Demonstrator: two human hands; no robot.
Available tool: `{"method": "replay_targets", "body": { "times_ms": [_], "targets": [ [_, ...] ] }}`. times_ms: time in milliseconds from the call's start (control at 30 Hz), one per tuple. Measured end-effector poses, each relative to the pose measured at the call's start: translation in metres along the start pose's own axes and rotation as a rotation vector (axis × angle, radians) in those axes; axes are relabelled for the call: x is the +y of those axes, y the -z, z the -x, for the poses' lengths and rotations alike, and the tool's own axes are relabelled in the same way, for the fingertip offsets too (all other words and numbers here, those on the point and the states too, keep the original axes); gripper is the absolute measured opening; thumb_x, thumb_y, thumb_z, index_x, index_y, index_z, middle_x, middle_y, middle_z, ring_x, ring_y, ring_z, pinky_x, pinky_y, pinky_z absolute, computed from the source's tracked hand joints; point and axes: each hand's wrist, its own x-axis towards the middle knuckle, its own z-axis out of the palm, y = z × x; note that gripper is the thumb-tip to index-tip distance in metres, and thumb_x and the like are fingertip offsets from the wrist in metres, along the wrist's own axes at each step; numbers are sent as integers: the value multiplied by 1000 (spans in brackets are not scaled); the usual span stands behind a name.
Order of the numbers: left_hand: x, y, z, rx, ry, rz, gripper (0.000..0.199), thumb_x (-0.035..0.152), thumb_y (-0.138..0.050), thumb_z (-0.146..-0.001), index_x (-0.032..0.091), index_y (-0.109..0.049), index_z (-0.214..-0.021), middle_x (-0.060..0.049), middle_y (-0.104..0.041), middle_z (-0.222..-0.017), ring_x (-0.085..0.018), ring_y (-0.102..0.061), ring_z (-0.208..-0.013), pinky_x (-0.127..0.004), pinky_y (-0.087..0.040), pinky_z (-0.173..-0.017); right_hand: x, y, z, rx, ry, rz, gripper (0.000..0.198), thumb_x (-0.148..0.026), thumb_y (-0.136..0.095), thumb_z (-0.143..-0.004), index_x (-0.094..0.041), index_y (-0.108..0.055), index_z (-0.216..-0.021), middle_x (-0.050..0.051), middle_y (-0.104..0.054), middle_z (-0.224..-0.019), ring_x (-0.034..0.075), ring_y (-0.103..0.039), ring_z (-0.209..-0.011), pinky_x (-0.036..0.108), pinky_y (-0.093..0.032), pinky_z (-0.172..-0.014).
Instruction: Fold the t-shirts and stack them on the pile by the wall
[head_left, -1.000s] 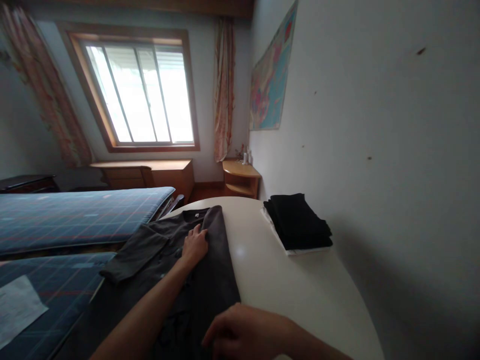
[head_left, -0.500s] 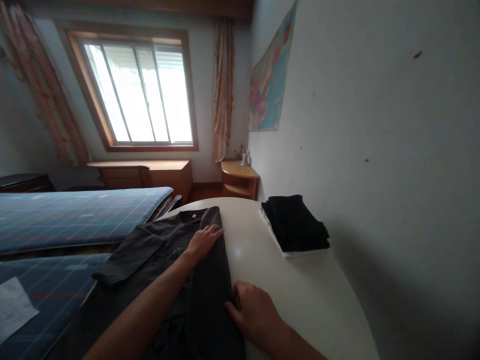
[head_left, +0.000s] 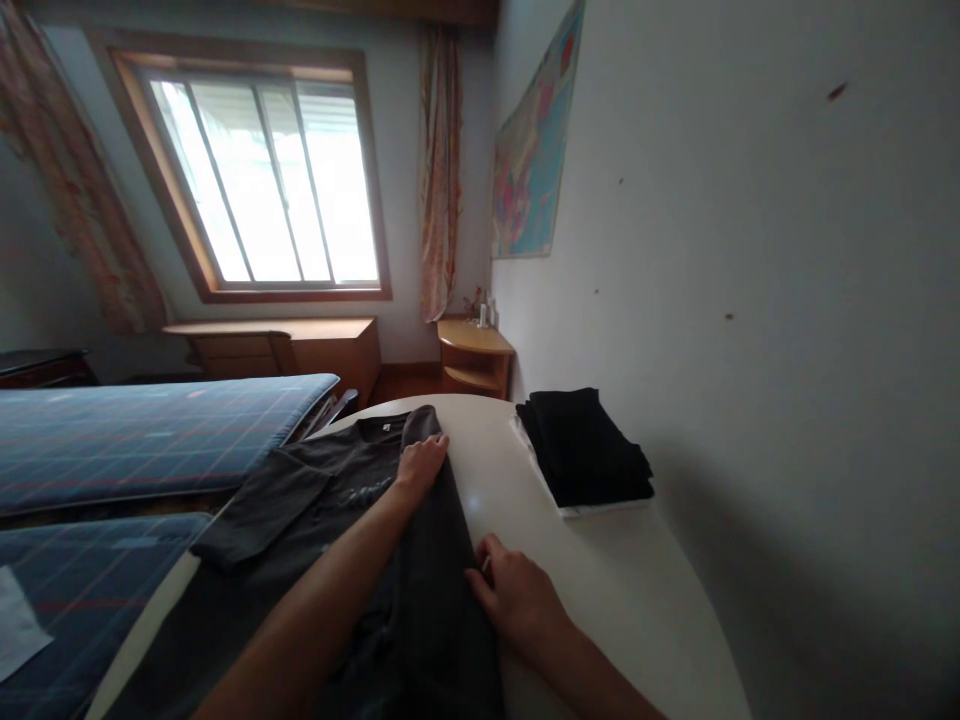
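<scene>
A dark grey T-shirt (head_left: 259,515) lies spread on a pale round-edged table (head_left: 600,590), its collar toward the far end and one sleeve out to the left. The right side is folded inward along its length. My left hand (head_left: 424,463) is closed on the folded edge near the shoulder, its forearm crossing over the shirt front and covering part of the print. Lower along that same edge is my right hand (head_left: 519,598), fingers curled and thumb against the cloth. Its fingertips are partly hidden.
A stack of folded black clothes (head_left: 585,445), with something white beneath, sits on the table's right, near the wall (head_left: 787,400). Blue plaid mattresses (head_left: 150,430) stand at left, one bearing a white sheet (head_left: 19,625). A desk (head_left: 330,345) and corner shelf (head_left: 476,340) are beyond.
My left hand has gone from fingers laid out on the shirt to curled at its edge. Both hands and the shirt's right edge have shifted slightly right.
</scene>
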Motion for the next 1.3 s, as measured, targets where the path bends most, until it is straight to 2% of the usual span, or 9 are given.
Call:
{"method": "replay_targets", "body": {
  "times_ms": [167, 333, 467, 600, 767, 867, 933, 1133, 1300],
  "targets": [
    [13, -2, -23, 79, 98, 101, 37, 14, -30, -102, 22, -54, -129, -15, -62, -129, -25, -67, -109, -38, -50, -90, 29, 13, -24, 88, -75, 7, 14, -31, -55, -95, -23, -61, -105, 3, -74, -90, 19, -69, -81, 26, -37, -63],
    [22, -26, -30, 56, 36, 213, 36, 23, -38, -102, 23, -52, -135, -11, -60, -137, -21, -63, -118, -32, -47, -97, 50, 18, -38, 92, -83, -24, 13, -33, -58, -93, -22, -61, -100, 3, -73, -89, 18, -68, -83, 25, -38, -66],
    [24, -36, -17, 73, -16, 245, 42, 32, -38, -103, 19, -49, -141, -12, -51, -148, -22, -49, -135, -34, -37, -110, 49, 21, -34, 69, -82, -12, 23, -39, -60, -91, -22, -58, -107, 2, -72, -83, 19, -67, -79, 26, -36, -65],
    [21, -36, 14, 90, -33, 245, 44, 38, -38, -103, 23, -49, -143, -9, -42, -155, -27, -39, -143, -45, -28, -117, 44, 28, -18, 10, -106, 5, 30, -46, -60, -90, -19, -57, -104, 5, -71, -84, 20, -66, -76, 27, -36, -63],
    [2, -40, 67, 96, -19, 216, 49, 44, -36, -103, 26, -45, -147, -9, -36, -159, -29, -29, -148, -46, -30, -117, 40, 47, 17, -187, -3, -23, 40, -59, -53, -90, -20, -64, -89, 5, -71, -84, 20, -64, -74, 28, -36, -63],
    [-19, -45, 94, 54, 42, 178, 54, 49, -33, -102, 26, -41, -151, -10, -32, -161, -31, -28, -148, -50, -30, -116, 38, 60, 42, -324, 50, 0, 51, -67, -63, -79, -22, -65, -102, 5, -72, -91, 23, -65, -79, 29, -38, -64],
    [-32, -46, 107, 2, 81, 145, 59, 54, -34, -100, 27, -38, -153, -10, -30, -162, -34, -25, -149, -57, -25, -117, 34, 69, 58, -390, 89, 27, 62, -62, -76, -67, -24, -64, -114, 6, -72, -100, 27, -66, -88, 30, -42, -69],
    [-49, -48, 114, -32, 91, 142, 60, 53, -38, -98, 28, -37, -152, -6, -25, -163, -35, -18, -150, -67, -15, -116, 2, 90, 90, -553, 239, 66, 67, -41, -78, -65, -24, -63, -128, 10, -71, -115, 32, -66, -103, 36, -47, -83],
    [-49, -47, 118, 164, 3, 268, 53, 40, -47, -95, 20, -50, -144, -11, -48, -151, -33, -40, -141, -57, -27, -117, -13, 84, 94, -809, 348, -48, 86, -43, -79, -65, -24, -51, -144, 6, -75, -104, 25, -70, -87, 27, -49, -68]
  ]
}}
